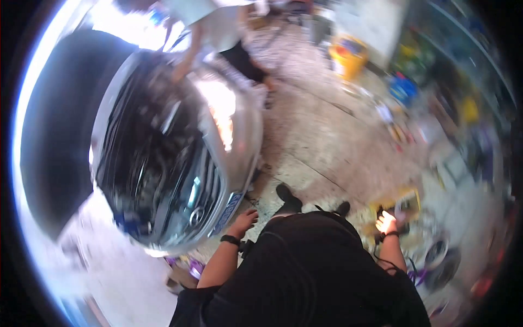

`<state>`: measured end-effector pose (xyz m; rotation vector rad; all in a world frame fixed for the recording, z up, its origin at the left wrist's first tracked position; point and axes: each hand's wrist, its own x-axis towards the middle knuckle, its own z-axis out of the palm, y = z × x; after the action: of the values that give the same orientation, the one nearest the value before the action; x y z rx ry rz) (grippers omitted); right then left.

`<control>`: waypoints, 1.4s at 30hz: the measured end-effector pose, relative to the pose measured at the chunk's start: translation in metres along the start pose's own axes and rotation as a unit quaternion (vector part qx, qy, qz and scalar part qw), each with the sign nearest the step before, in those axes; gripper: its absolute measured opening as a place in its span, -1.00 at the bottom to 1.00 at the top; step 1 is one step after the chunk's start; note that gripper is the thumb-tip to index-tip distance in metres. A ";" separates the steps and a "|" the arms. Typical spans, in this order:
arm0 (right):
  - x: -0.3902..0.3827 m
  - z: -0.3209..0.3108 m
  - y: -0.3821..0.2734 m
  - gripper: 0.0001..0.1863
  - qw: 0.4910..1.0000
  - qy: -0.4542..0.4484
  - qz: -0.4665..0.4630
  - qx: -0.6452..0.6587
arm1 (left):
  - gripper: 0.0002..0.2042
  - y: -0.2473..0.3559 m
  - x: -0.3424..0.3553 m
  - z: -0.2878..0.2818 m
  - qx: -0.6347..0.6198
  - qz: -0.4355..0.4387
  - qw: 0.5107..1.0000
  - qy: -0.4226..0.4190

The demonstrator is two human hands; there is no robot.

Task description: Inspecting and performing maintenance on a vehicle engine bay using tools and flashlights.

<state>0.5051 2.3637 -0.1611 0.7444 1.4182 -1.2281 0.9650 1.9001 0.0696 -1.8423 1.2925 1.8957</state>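
A silver car (pixel 248 125) with its hood (pixel 60 131) raised stands to my left, its dark engine bay (pixel 158 141) exposed. Beside the car's front edge hangs my left hand (pixel 245 222), apart from it, fingers loosely bent and nothing seen in them. My right hand (pixel 387 223) is out to the right, closed, near a yellow-edged tray (pixel 415 199) with blurred contents. Something dark shows at its fingers, too smeared to name. Dark bands circle both wrists.
Another person (pixel 218 30) leans over the car's far side, an arm (pixel 188 60) reaching into the engine bay. A yellow bucket (pixel 348 57) and a blue container (pixel 402 89) stand far right. Shelves (pixel 457 49) and clutter line the right side. Purple-and-brown items (pixel 185 272) lie lower left.
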 end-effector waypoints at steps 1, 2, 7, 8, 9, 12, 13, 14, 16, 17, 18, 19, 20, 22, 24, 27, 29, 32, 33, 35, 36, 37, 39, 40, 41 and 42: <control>-0.008 0.022 -0.029 -0.84 0.994 -0.101 -0.036 0.001 | -0.54 -0.001 -0.012 -0.003 -0.014 -0.011 1.000 0.025; -0.012 0.051 -0.060 -0.74 0.978 -0.197 -0.067 0.008 | -0.52 -0.018 -0.007 -0.018 -0.034 -0.017 0.999 0.020; -0.042 0.233 -0.147 -0.72 0.988 0.047 -0.140 0.048 | -0.50 -0.059 0.020 -0.096 -0.139 -0.030 0.989 0.031; -0.049 0.270 -0.160 -0.73 0.987 0.030 -0.137 0.072 | -0.50 -0.058 0.028 -0.118 -0.158 -0.022 0.987 0.032; -0.053 0.298 -0.171 -0.77 0.987 -0.007 -0.156 0.023 | -0.53 -0.058 0.038 -0.138 -0.128 0.030 0.990 0.056; -0.058 0.383 -0.187 -0.80 0.979 -0.064 -0.194 -0.022 | -0.55 -0.031 0.041 -0.190 -0.130 0.089 0.982 0.108; -0.081 0.437 -0.187 -0.82 0.975 -0.049 -0.214 -0.032 | -0.57 -0.025 0.035 -0.210 -0.166 0.111 0.970 0.141; -0.093 0.470 -0.203 -0.82 0.972 -0.056 -0.222 -0.048 | -0.59 -0.015 0.033 -0.226 -0.198 0.138 0.956 0.166; -0.105 0.528 -0.230 -0.84 0.955 -0.039 -0.280 -0.096 | -0.61 0.007 0.028 -0.246 -0.259 0.153 0.937 0.176; -0.127 0.569 -0.240 -0.82 0.949 -0.042 -0.290 -0.120 | -0.62 0.009 0.022 -0.252 -0.306 0.162 0.919 0.190; -0.126 0.585 -0.261 -0.82 0.945 -0.047 -0.296 -0.128 | -0.62 0.016 0.022 -0.255 -0.316 0.165 0.914 0.192; -0.124 0.602 -0.290 -0.80 0.923 -0.079 -0.341 -0.159 | -0.63 0.022 0.023 -0.256 -0.317 0.180 0.913 0.182; -0.122 0.625 -0.310 -0.77 0.897 -0.110 -0.382 -0.193 | -0.64 0.027 0.025 -0.256 -0.321 0.189 0.911 0.175; -0.145 0.715 -0.306 -0.78 0.888 -0.123 -0.406 -0.174 | -0.65 0.031 0.029 -0.253 -0.325 0.170 0.910 0.195; -0.164 0.792 -0.303 -0.77 0.878 -0.132 -0.436 -0.148 | -0.61 0.045 0.039 -0.247 -0.338 0.150 0.905 0.210; -0.156 0.889 -0.323 -0.77 0.811 -0.252 -0.464 -0.251 | -0.62 0.098 0.041 -0.258 -0.345 0.178 0.889 0.242; -0.137 0.965 -0.344 -0.78 0.813 -0.295 -0.433 -0.254 | -0.60 0.132 0.054 -0.269 -0.391 0.236 0.853 0.251; -0.162 1.074 -0.350 -0.82 0.768 -0.351 -0.453 -0.287 | -0.56 0.218 0.019 -0.294 -0.396 0.306 0.817 0.287; -0.167 1.110 -0.354 -0.80 0.743 -0.378 -0.467 -0.294 | -0.51 0.250 -0.005 -0.304 -0.385 0.329 0.814 0.284; -0.192 1.172 -0.359 -0.78 0.713 -0.409 -0.482 -0.302 | -0.46 0.317 -0.052 -0.318 -0.318 0.402 0.787 0.343; -0.210 1.199 -0.351 -0.75 0.688 -0.448 -0.485 -0.301 | -0.42 0.346 -0.077 -0.324 -0.257 0.421 0.781 0.384; -0.226 1.218 -0.345 -0.73 0.662 -0.486 -0.488 -0.298 | -0.39 0.372 -0.102 -0.329 -0.195 0.436 0.770 0.422; -0.249 1.256 -0.338 -0.71 0.643 -0.506 -0.469 -0.332 | -0.35 0.420 -0.143 -0.344 -0.071 0.494 0.744 0.444; -0.260 1.272 -0.328 -0.69 0.630 -0.515 -0.452 -0.366 | -0.21 0.435 -0.150 -0.354 0.018 0.553 0.697 0.455; -0.279 1.286 -0.315 -0.69 0.593 -0.536 -0.466 -0.381 | -0.19 0.452 -0.164 -0.362 0.062 0.593 0.670 0.442; -0.299 1.297 -0.295 -0.68 0.554 -0.555 -0.477 -0.396 | -0.21 0.463 -0.174 -0.365 0.098 0.619 0.641 0.443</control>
<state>0.7092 1.1098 0.3343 -1.4679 0.9342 -1.1520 0.9497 1.4459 0.4837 -1.8732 3.5889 0.7149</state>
